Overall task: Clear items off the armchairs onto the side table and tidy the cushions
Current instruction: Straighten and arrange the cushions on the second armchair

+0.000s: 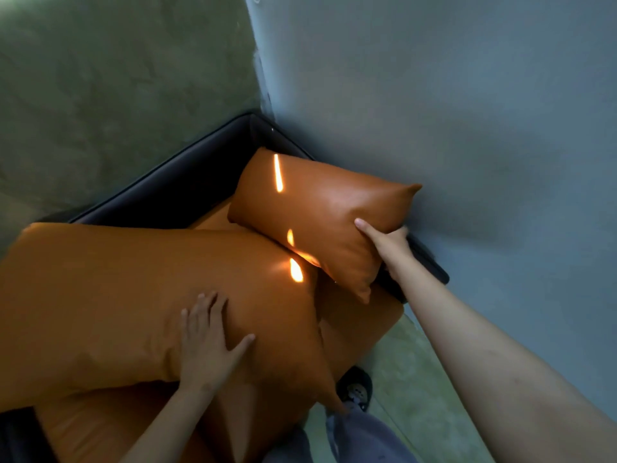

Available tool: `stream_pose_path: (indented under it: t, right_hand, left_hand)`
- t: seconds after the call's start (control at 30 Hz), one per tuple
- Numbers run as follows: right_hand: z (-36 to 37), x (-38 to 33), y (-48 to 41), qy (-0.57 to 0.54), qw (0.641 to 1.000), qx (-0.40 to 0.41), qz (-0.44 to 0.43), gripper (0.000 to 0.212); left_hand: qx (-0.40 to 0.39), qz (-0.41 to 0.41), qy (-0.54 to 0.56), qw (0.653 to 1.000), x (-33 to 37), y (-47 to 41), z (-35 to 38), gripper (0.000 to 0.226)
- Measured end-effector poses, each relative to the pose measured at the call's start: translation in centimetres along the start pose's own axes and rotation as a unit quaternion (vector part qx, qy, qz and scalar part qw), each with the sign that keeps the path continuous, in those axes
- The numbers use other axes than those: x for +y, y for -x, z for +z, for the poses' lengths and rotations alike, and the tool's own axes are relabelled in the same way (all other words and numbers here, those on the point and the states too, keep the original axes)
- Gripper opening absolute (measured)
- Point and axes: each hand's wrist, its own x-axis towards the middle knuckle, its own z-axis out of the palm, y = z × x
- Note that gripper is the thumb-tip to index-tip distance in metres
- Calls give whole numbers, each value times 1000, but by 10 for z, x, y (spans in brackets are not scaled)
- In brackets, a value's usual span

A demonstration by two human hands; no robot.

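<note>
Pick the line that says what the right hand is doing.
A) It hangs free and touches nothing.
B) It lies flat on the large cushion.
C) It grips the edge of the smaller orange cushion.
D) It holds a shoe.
C: the right hand grips the edge of the smaller orange cushion, thumb across its front, while the left hand lies with spread fingers on the large cushion.

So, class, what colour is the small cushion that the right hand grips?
The small cushion in the right hand is orange, seen in the head view.
</note>
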Motion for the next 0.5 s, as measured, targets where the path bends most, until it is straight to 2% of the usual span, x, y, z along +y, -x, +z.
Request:
stream_pose_path:
  t: [0.1,0.3,0.4,0.5]
  right_hand:
    - [3,6,-10,-59,997,-38,30,115]
    - [12,16,-14,-123,991,26,-37,92]
    - [6,16,-4,-40,992,62,-106,92]
    - [-18,16,10,93,972,65,-205,90]
  left_hand:
    - [1,-14,-7,1000,3,-2,3,96]
    - [-10,-68,-6,998,31,-10,-3,102]
    - [-36,-42,11,998,48,-13,-4,92]
    - [-50,80,-29,995,64,-14,8,87]
